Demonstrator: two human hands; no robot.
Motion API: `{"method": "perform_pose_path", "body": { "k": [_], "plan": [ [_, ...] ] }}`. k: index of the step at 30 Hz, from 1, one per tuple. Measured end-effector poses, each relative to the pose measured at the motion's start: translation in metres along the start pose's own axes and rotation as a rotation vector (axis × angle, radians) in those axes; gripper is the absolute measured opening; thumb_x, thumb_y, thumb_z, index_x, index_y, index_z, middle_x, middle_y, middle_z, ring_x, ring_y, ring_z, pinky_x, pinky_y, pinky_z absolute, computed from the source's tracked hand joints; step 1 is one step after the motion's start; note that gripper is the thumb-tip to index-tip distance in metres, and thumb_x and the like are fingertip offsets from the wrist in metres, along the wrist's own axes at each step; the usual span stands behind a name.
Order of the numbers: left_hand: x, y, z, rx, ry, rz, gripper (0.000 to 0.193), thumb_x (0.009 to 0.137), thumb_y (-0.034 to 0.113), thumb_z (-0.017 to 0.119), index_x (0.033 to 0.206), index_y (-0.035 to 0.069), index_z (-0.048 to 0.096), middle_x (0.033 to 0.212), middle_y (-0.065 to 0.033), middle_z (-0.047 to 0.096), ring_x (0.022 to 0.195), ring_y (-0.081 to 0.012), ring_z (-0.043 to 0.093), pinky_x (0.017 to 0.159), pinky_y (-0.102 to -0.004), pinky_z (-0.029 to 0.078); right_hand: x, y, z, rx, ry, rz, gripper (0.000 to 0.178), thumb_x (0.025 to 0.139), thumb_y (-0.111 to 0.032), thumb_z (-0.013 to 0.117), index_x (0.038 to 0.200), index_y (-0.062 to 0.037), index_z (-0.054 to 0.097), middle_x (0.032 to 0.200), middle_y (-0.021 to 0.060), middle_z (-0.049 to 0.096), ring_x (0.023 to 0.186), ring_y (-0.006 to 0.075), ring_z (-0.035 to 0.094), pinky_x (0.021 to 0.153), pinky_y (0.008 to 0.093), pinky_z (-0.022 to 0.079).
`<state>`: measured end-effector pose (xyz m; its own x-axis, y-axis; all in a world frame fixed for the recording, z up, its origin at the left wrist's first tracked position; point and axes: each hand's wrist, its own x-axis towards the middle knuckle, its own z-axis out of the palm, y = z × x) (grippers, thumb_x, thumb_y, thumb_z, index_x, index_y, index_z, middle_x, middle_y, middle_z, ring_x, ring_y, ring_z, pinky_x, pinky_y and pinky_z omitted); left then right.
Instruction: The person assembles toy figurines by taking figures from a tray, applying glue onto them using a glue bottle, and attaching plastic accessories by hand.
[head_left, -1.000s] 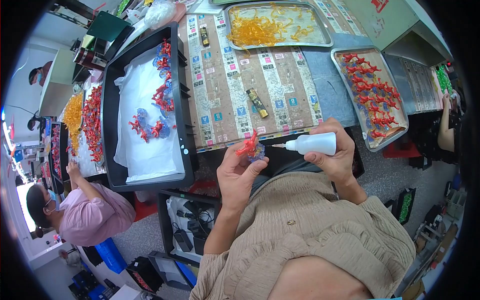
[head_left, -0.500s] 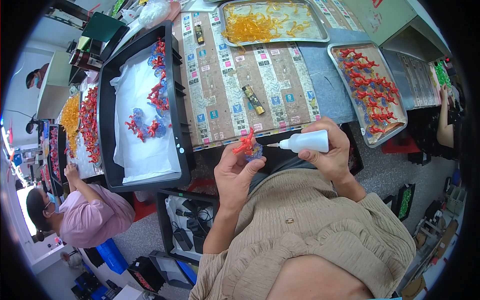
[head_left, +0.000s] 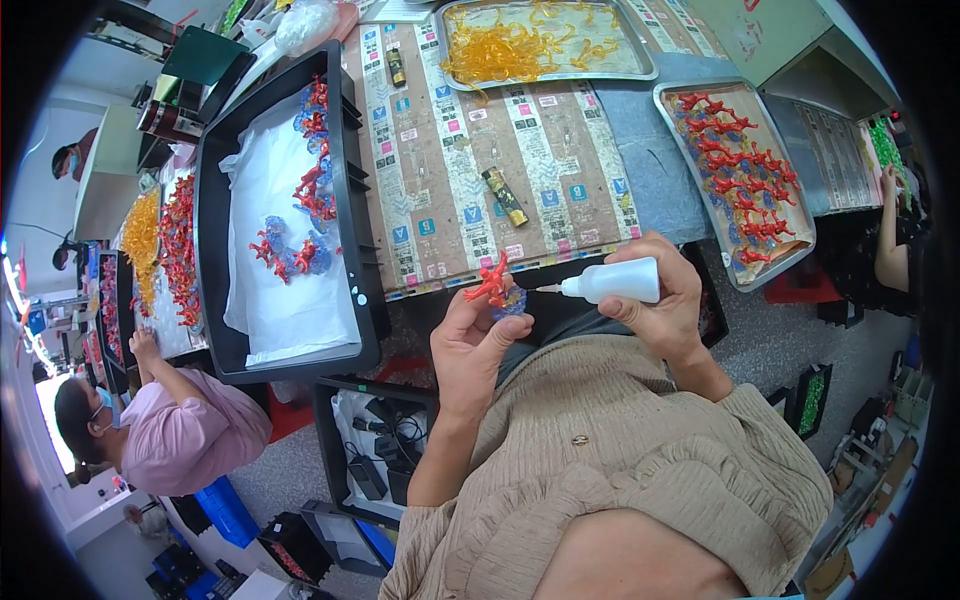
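Pinched in the fingers of my left hand (head_left: 470, 345) is a small red figurine (head_left: 488, 283) with a translucent blue-purple base (head_left: 512, 301). My right hand (head_left: 668, 298) is wrapped round a white squeeze bottle (head_left: 612, 281), lying sideways with its thin nozzle pointing left. The nozzle's tip is close to the figurine's base; whether they touch I cannot tell. Both hands are in front of the table's near edge, above my lap. More red figurines on blue bases lie in the black tray (head_left: 228, 345) to the left and on the metal tray (head_left: 735, 275) to the right.
A metal tray (head_left: 648, 72) of yellow translucent pieces (head_left: 500, 50) stands at the table's far side. Two dark, gold-patterned cylinders (head_left: 505, 197) lie on the patterned table covering (head_left: 440, 180). Below left is a box of black adapters and cables (head_left: 395, 450). One person (head_left: 185, 425) sits at left, another (head_left: 890, 240) at right.
Hardly anything differs. The view has shifted very slightly, and both hands keep their places with the figurine and the bottle.
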<state>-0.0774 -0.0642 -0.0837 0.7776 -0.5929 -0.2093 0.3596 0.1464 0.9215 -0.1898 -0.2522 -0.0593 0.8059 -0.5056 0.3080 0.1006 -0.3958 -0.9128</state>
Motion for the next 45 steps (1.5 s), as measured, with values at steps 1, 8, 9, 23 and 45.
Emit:
{"method": "perform_pose_path", "body": {
  "k": [1,8,9,23,45],
  "plan": [
    [0.000,0.000,0.001,0.000,0.000,0.000,0.045,0.080,0.011,0.075,0.118,-0.006,0.057,0.110,-0.0132,0.063,0.082,-0.0184,0.067,0.070,-0.0298,0.058,0.000,-0.001,0.000,0.000,0.000,0.000,0.044,0.068,-0.026,0.085,0.098,-0.0029,0.063,0.088,0.0060,0.064,0.079,0.0167,0.057,0.070,0.0283,0.044],
    [-0.001,0.002,0.003,0.069,-0.020,-0.035,0.040,0.086,0.019,0.070,0.115,-0.006,0.059,0.091,-0.0088,0.063,0.070,-0.0121,0.063,0.063,-0.0239,0.052,-0.001,-0.003,0.003,0.048,0.008,-0.020,0.044,0.068,-0.025,0.085,0.099,-0.0031,0.063,0.089,0.0067,0.064,0.078,0.0167,0.057,0.071,0.0280,0.045],
    [-0.002,0.002,0.005,0.086,-0.022,-0.037,0.039,0.086,0.019,0.070,0.114,-0.006,0.059,0.088,-0.0078,0.062,0.068,-0.0114,0.062,0.063,-0.0234,0.051,-0.001,-0.003,0.005,0.046,0.003,-0.044,0.044,0.068,-0.025,0.085,0.099,-0.0031,0.063,0.089,0.0068,0.064,0.078,0.0168,0.058,0.071,0.0280,0.045],
    [-0.002,0.001,0.008,0.068,-0.046,-0.063,0.029,0.086,0.014,0.070,0.107,-0.005,0.063,0.087,-0.0042,0.057,0.065,-0.0096,0.059,0.060,-0.0229,0.049,-0.002,-0.004,0.002,-0.008,-0.031,-0.058,0.044,0.067,-0.023,0.085,0.099,-0.0032,0.062,0.089,0.0079,0.064,0.080,0.0183,0.060,0.071,0.0293,0.047],
    [0.001,0.008,0.016,0.978,0.070,0.437,0.035,0.064,0.009,0.085,0.090,-0.002,0.065,0.076,-0.0008,0.046,0.056,-0.0066,0.035,0.046,-0.0222,0.027,-0.002,0.002,0.004,-0.083,0.023,-0.141,0.043,0.065,-0.018,0.086,0.098,-0.0028,0.063,0.089,0.0095,0.065,0.078,0.0212,0.061,0.069,0.0311,0.048]
  ]
}}
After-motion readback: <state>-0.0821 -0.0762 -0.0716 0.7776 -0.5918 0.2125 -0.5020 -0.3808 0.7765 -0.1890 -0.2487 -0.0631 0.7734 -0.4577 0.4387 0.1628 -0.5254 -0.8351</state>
